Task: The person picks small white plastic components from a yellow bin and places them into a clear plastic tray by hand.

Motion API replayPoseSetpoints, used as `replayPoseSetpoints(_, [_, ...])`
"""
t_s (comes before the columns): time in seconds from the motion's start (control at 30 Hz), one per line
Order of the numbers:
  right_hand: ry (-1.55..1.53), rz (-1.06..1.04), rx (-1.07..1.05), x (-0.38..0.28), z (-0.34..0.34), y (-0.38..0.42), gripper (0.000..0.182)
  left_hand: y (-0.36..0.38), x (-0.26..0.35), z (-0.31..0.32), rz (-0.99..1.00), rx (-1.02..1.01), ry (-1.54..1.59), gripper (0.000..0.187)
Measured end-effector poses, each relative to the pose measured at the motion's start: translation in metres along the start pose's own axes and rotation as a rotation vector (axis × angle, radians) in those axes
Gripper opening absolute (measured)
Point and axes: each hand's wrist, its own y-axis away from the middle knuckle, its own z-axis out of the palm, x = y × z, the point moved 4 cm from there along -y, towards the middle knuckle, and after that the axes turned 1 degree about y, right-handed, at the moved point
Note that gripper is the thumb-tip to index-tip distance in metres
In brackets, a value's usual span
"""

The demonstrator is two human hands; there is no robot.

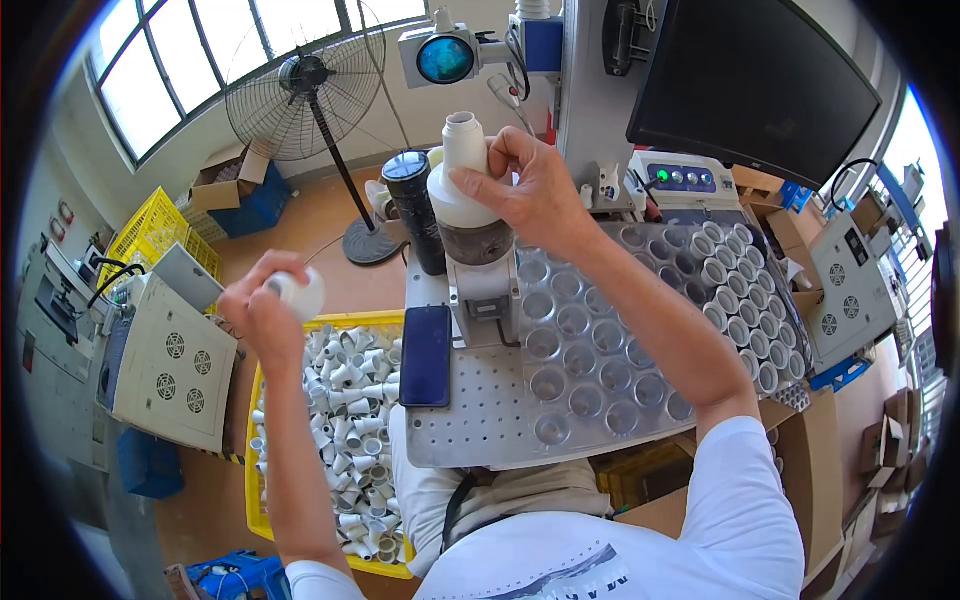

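My right hand (525,190) is closed round the neck of a white bottle-shaped part (462,190), which stands upright on a dark round holder (478,243) under the lens head (445,60). Out to the left, my left hand (265,300) grips a second white part (300,295), slightly blurred, above the edge of a yellow crate (255,490). Many small white parts (350,430) fill that crate. Beside the holder stands a black cylinder (415,210).
A phone (427,357) lies on the perforated metal table (470,425). Right of it is a clear tray (585,400) with round cups, partly filled with white parts (745,300). A monitor (755,85), control box (688,178) and standing fan (310,75) are farther back.
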Motion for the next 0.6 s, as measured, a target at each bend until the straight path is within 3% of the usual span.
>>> replayPoseSetpoints(0.03, [0.0,0.012,0.003,0.007,-0.003,0.002,0.04,0.013,-0.042,-0.023,-0.075,0.011,-0.085,0.03])
replayPoseSetpoints(0.1, [-0.199,-0.175,0.059,0.023,-0.027,0.016,0.038,0.033,-0.137,-0.073,-0.097,0.038,-0.18,0.03])
replayPoseSetpoints(0.13, [-0.087,-0.164,0.007,0.025,-0.049,0.027,0.035,0.041,-0.172,-0.094,-0.132,0.009,-0.203,0.033])
replayPoseSetpoints(0.17, [-0.038,-0.103,0.018,0.03,-0.078,0.043,0.035,0.049,-0.246,-0.126,-0.125,-0.064,-0.377,0.034])
replayPoseSetpoints(0.2, [0.139,0.028,-0.068,0.037,-0.104,0.059,0.034,0.06,-0.305,-0.16,-0.185,0.045,-0.352,0.031])
replayPoseSetpoints(0.23, [0.309,0.147,-0.15,0.044,-0.131,0.073,0.034,0.069,-0.308,-0.17,-0.087,-0.055,-0.616,0.032])
replayPoseSetpoints(0.3, [0.571,0.371,-0.297,0.062,-0.184,0.108,0.033,0.087,-0.298,-0.176,-0.27,-0.031,-0.439,0.033])
replayPoseSetpoints(0.4, [0.93,0.558,-0.441,0.096,-0.248,0.159,0.047,0.123,-0.228,-0.12,-0.299,0.015,-0.168,0.033])
replayPoseSetpoints(0.43, [0.94,0.564,-0.435,0.108,-0.262,0.17,0.047,0.135,-0.186,-0.087,-0.309,0.013,-0.051,0.033])
replayPoseSetpoints(0.5, [0.942,0.655,-0.338,0.127,-0.285,0.18,0.053,0.164,-0.123,-0.032,-0.043,-0.189,0.084,0.036])
replayPoseSetpoints(0.6, [0.949,0.701,-0.204,0.164,-0.305,0.171,0.057,0.21,-0.057,0.041,-0.058,-0.474,0.236,0.04])
